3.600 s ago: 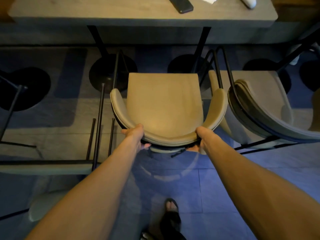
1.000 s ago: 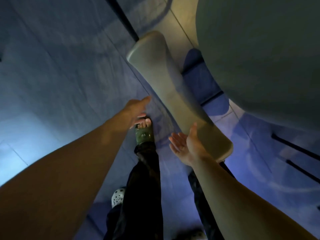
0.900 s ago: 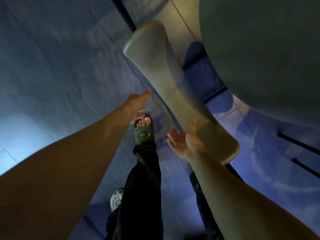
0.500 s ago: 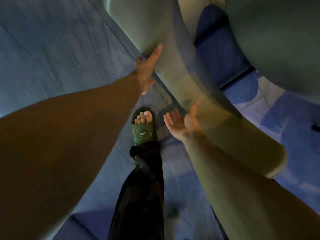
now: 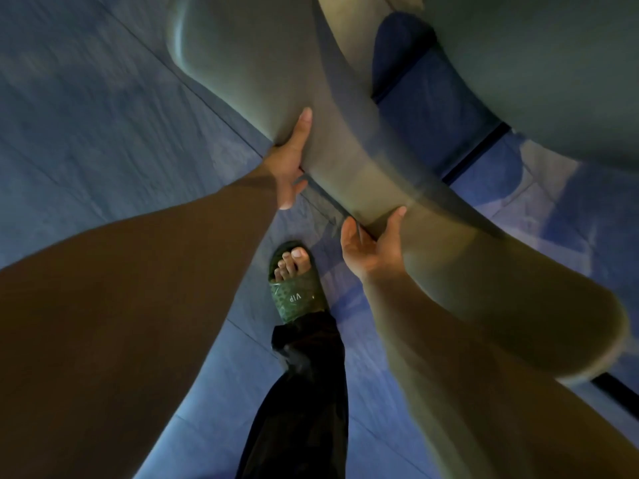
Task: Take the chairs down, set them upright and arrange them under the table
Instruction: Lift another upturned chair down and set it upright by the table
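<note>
A beige upholstered chair lies tipped close in front of me. Its curved backrest (image 5: 345, 140) runs diagonally from upper left to lower right, and its seat (image 5: 525, 70) fills the upper right. My left hand (image 5: 290, 160) grips the backrest's near edge, thumb lying up along the padding and fingers tucked beneath. My right hand (image 5: 373, 250) cups the same edge lower down, palm up, with the thumb pressed on the padding. The chair's legs are out of view.
A dark metal frame bar (image 5: 477, 157) shows between backrest and seat, another (image 5: 615, 392) at the lower right. My foot in a green sandal (image 5: 297, 292) stands on the grey-blue tiled floor (image 5: 103, 115) just below the backrest.
Earlier both hands held an upright chair at the table. Over the last second both open hands reached to this tipped chair's backrest and closed on its edge; the chair now looms nearer.
</note>
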`<state>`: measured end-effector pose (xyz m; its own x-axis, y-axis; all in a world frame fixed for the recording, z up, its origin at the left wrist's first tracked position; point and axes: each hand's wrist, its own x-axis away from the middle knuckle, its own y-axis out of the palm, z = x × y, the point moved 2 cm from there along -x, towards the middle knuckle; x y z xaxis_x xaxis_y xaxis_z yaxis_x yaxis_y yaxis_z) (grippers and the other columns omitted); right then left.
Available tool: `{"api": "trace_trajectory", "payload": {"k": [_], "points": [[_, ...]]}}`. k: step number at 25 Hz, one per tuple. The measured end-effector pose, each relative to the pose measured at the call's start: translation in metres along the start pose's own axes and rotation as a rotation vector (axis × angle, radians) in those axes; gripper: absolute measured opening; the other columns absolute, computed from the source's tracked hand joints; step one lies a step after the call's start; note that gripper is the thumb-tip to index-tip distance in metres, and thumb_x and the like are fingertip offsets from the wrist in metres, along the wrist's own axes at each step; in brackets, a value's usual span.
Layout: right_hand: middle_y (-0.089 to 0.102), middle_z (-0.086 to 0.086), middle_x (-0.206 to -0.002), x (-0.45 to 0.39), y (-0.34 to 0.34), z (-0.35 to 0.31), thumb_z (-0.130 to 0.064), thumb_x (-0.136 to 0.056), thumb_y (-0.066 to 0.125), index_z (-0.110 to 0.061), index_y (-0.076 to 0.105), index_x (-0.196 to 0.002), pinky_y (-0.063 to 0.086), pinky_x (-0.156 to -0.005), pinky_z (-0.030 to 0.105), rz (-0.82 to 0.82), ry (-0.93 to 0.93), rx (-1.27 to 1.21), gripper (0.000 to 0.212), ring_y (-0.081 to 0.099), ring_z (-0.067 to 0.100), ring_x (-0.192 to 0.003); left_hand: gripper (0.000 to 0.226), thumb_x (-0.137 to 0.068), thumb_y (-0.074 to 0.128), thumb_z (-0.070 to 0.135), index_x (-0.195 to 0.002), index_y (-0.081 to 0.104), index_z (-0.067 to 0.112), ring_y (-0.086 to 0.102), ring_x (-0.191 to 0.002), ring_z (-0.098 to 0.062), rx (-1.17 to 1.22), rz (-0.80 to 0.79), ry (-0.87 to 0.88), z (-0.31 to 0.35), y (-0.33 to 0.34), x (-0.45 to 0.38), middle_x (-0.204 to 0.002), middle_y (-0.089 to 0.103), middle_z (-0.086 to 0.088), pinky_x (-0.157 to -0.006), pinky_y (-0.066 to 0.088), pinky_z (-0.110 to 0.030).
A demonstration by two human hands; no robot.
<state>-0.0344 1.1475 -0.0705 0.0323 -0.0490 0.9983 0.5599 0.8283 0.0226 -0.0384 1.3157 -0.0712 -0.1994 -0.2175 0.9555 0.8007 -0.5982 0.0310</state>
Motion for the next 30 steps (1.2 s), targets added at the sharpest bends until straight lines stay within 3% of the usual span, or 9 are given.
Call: {"api": "trace_trajectory", "payload": {"k": [2, 4, 7, 9, 14, 18, 23, 27, 30], "points": [[0.062, 0.004, -0.098, 0.006, -0.001, 0.001, -0.061, -0.083, 0.063, -0.008, 0.060, -0.093, 0.053, -0.074, 0.025, 0.016, -0.003, 0.005, 0.054, 0.062, 0.016, -0.079, 0.082, -0.074, 0.064, 0.068, -0.142, 0.045, 0.026, 0.058, -0.119, -0.010, -0.007, 0.011, 0.004, -0.001, -0.003, 0.000, -0.135, 0.060, 0.009, -0.112, 0.036, -0.033], [0.062, 0.003, -0.098, 0.013, -0.001, -0.001, -0.062, -0.082, 0.064, -0.010, 0.060, -0.091, 0.053, -0.076, 0.024, 0.040, -0.007, 0.006, 0.053, 0.062, 0.016, -0.078, 0.082, -0.075, 0.065, 0.067, -0.142, 0.045, 0.025, 0.057, -0.122, -0.010, -0.014, 0.003, 0.001, -0.001, -0.002, 0.007, -0.136, 0.060, 0.009, -0.113, 0.036, -0.034], [0.064, 0.001, -0.106, 0.030, -0.008, -0.006, -0.063, -0.079, 0.066, -0.011, 0.062, -0.101, 0.053, -0.074, 0.023, 0.076, 0.002, -0.010, 0.057, 0.062, 0.016, -0.079, 0.090, -0.069, 0.069, 0.068, -0.143, 0.043, 0.025, 0.055, -0.125, -0.013, -0.029, -0.012, -0.011, 0.000, 0.004, 0.032, -0.139, 0.057, 0.008, -0.111, 0.036, -0.034], [0.065, 0.001, -0.110, 0.049, -0.014, -0.010, -0.062, -0.079, 0.068, -0.012, 0.060, -0.114, 0.054, -0.073, 0.023, 0.088, -0.010, -0.032, 0.061, 0.063, 0.016, -0.080, 0.084, -0.075, 0.065, 0.066, -0.144, 0.041, 0.026, 0.053, -0.127, -0.014, -0.043, -0.027, 0.001, 0.001, 0.009, 0.053, -0.141, 0.055, 0.008, -0.108, 0.037, -0.033], [0.061, 0.003, -0.098, 0.113, -0.017, -0.016, -0.059, -0.075, 0.074, -0.011, 0.056, -0.127, 0.057, -0.079, 0.024, 0.125, -0.028, -0.077, 0.073, 0.064, 0.017, -0.090, 0.084, -0.076, 0.063, 0.067, -0.144, 0.041, 0.025, 0.051, -0.129, -0.016, -0.107, 0.020, -0.009, 0.019, 0.020, 0.114, -0.142, 0.054, 0.007, -0.113, 0.036, -0.038], [0.064, 0.001, -0.096, 0.173, -0.013, -0.026, -0.061, -0.073, 0.074, -0.011, 0.060, -0.116, 0.058, -0.069, 0.024, 0.142, -0.027, -0.010, 0.068, 0.065, 0.016, -0.090, 0.077, -0.082, 0.061, 0.063, -0.144, 0.039, 0.025, 0.049, -0.132, -0.016, -0.138, 0.084, 0.036, 0.042, 0.041, 0.170, -0.142, 0.052, 0.007, -0.108, 0.036, -0.036], [0.065, 0.002, -0.098, 0.268, -0.015, -0.049, -0.058, -0.072, 0.077, -0.018, 0.058, -0.129, 0.057, -0.069, 0.026, 0.153, -0.091, -0.031, 0.072, 0.064, 0.016, -0.095, 0.071, -0.085, 0.061, 0.058, -0.143, 0.038, 0.025, 0.049, -0.132, -0.016, -0.205, 0.082, 0.079, 0.070, 0.068, 0.257, -0.144, 0.051, 0.006, -0.110, 0.038, -0.037], [0.070, 0.005, -0.112, 0.348, -0.012, -0.069, -0.056, -0.072, 0.078, -0.020, 0.055, -0.133, 0.058, -0.067, 0.027, 0.178, -0.133, -0.025, 0.074, 0.068, 0.019, -0.099, 0.071, -0.082, 0.064, 0.058, -0.140, 0.041, 0.024, 0.055, -0.126, -0.018, -0.247, 0.101, 0.116, 0.094, 0.088, 0.328, -0.141, 0.055, 0.004, -0.089, 0.044, -0.033], [0.072, 0.009, -0.109, 0.404, -0.001, -0.089, -0.051, -0.075, 0.078, -0.015, 0.056, -0.129, 0.059, -0.053, 0.026, 0.189, -0.182, -0.035, 0.069, 0.072, 0.021, -0.089, 0.068, -0.085, 0.063, 0.053, -0.140, 0.044, 0.019, 0.056, -0.121, -0.021, -0.295, 0.122, 0.174, 0.122, 0.112, 0.372, -0.138, 0.056, 0.000, -0.089, 0.046, -0.033]]}}
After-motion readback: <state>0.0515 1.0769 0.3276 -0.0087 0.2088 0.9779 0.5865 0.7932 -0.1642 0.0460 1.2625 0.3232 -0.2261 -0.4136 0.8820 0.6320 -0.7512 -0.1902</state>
